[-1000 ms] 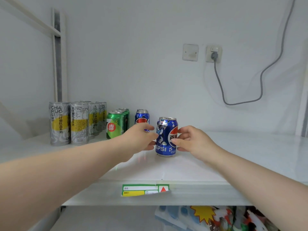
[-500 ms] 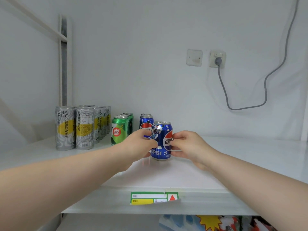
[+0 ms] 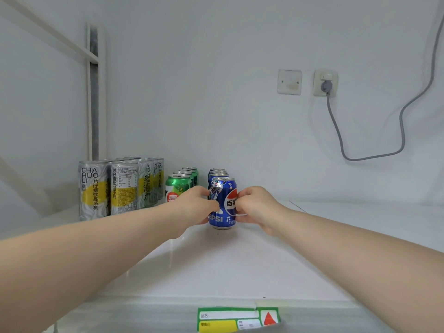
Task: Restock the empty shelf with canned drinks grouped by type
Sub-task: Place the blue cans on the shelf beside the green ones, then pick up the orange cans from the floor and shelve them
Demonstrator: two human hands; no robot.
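Blue aluminium is showing between two hands in the head view: a Pepsi can (image 3: 222, 207) is standing upright near the middle of the white shelf (image 3: 240, 267), its base seeming to be resting on the surface. The left hand (image 3: 195, 205) is reaching in from eight o'clock and grasping the can's left side with curled fingers. The right hand (image 3: 255, 207) is coming in from four o'clock and pinching the can's right side, thumb and fingers bent round it. Both forearms are stretching over the shelf's front edge.

Directly behind the held can, at twelve o'clock from it, two more Pepsi cans (image 3: 217, 173) are lining up in a row that is running towards the back wall. At about ten o'clock from it, just beside that row, a file of green cans (image 3: 179, 186) is standing. Further out at nine o'clock, tall silver-and-yellow cans (image 3: 92, 191) printed CHA HUO LI are clustering in two rows near a white upright post (image 3: 93, 92).

At six o'clock, a green, yellow and white price label (image 3: 237, 319) is sticking to the shelf's front lip. On the wall at two o'clock, a blank wall plate (image 3: 290, 82) is sitting beside a socket (image 3: 325, 82), and a grey cable (image 3: 374, 157) is hanging from the socket's plug and looping up to the right.
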